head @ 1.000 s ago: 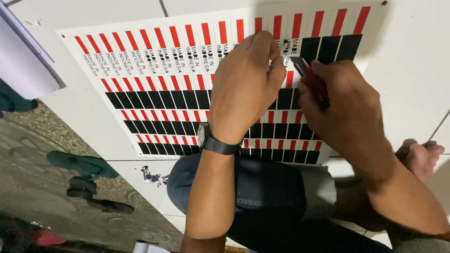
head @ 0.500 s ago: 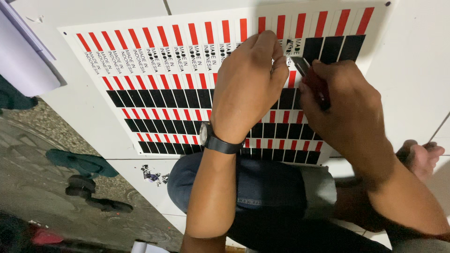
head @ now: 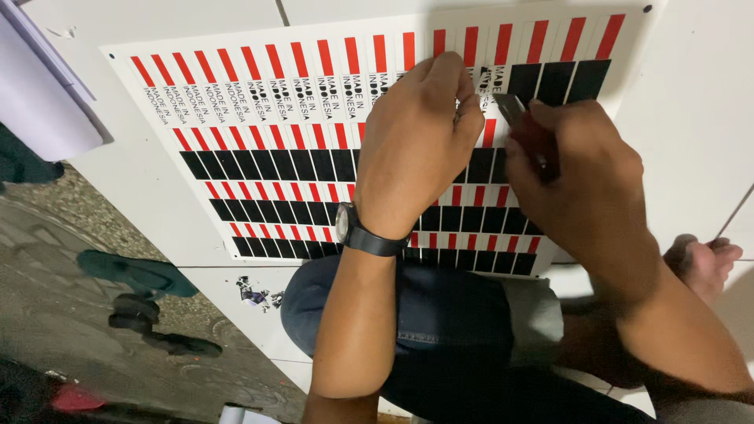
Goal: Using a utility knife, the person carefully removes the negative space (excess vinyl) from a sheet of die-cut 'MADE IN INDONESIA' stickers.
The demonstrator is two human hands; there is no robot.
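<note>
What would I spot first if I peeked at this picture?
A big white sheet striped with red and black labels, lying on the white floor up top. Two hands meet at its upper right: the left hand, wearing a black watch, presses down, while the right hand holds a small red tool.

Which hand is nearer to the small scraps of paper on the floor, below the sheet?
Left. The left hand lies on the sheet, above the scraps; the right hand, holding a small tool, is farther right.
</note>
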